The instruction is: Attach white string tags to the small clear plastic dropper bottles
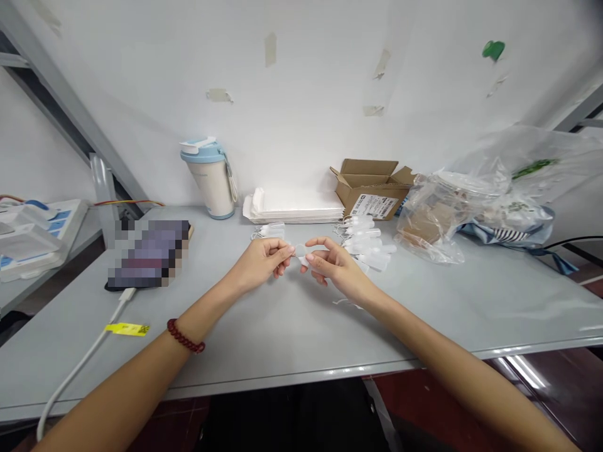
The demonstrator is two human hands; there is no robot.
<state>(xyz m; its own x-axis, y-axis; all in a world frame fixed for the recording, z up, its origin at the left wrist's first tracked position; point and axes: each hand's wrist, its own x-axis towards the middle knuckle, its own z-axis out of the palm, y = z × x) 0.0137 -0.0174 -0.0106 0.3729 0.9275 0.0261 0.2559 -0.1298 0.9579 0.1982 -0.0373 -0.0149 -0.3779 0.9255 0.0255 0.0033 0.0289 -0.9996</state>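
Observation:
Above the middle of the table, my left hand (267, 258) and my right hand (340, 267) meet, each pinching a small translucent white piece with a rounded end (301, 252). The left thumb and index finger grip its left side, and the right thumb presses on its right side. The fingers hide part of it, so its exact kind is unclear. Just beyond my right hand lies a pile of small white plastic pieces (369, 242) with thin wire-like loops. A smaller group of similar pieces (271, 230) lies behind my left hand. Thin white strips (347, 302) rest below my right wrist.
A stack of flat white boxes (296, 206) and an opened cardboard box (372, 188) stand along the wall. A lidded tumbler (210, 179) is at back left. A phone (151, 254) trails a white cable (85, 358). Clear plastic bags (443, 216) sit at right.

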